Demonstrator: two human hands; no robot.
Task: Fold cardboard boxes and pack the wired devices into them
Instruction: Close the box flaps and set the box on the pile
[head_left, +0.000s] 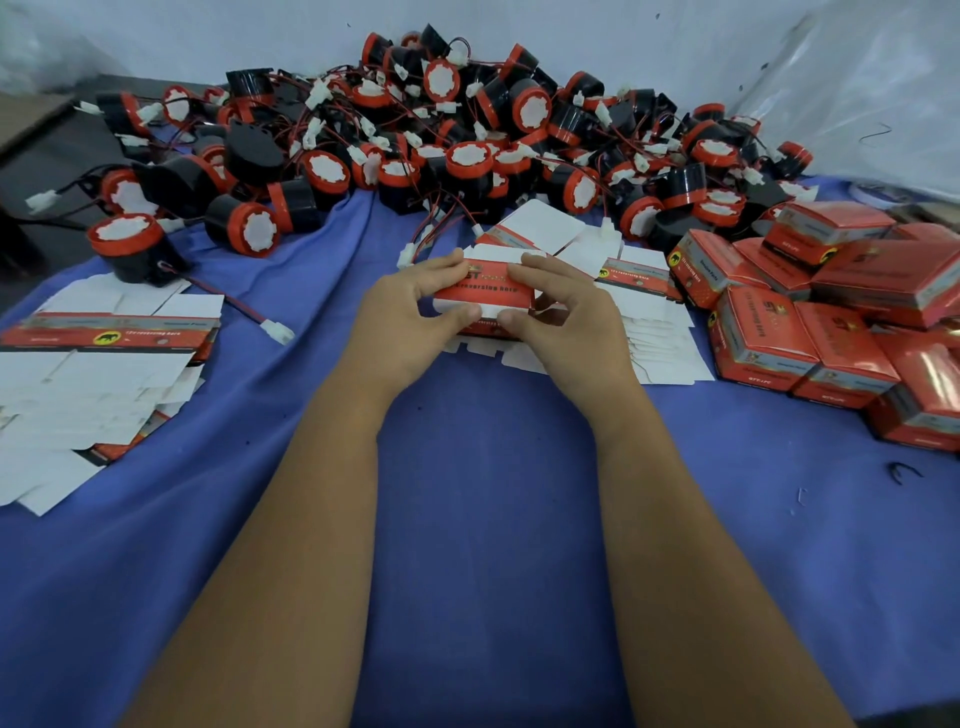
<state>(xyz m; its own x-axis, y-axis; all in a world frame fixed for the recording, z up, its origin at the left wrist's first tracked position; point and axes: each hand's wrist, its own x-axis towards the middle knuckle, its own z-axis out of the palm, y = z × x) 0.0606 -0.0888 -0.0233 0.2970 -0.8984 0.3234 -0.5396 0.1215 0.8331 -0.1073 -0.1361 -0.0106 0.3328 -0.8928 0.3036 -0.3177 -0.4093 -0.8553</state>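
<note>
Glossy red cardboard boxes (769, 332), matt blue cloth (493, 493), black plastic devices (452, 130).

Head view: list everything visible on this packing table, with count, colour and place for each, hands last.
wired devices: large tangled heap, too many to count, black with red rims, white faces and white plugs, far side of table
folded boxes: a dozen or so, red with grey bands, piled at right
flat box blanks, left stack: many, white and red, left edge
flat box blanks, centre stack: many, white and red, under and behind the hands
held box: one, red and white, unfolded, centre
cloth: one, blue, covers the table
left hand: pinches the held box's left end
right hand: pinches its right end
</note>
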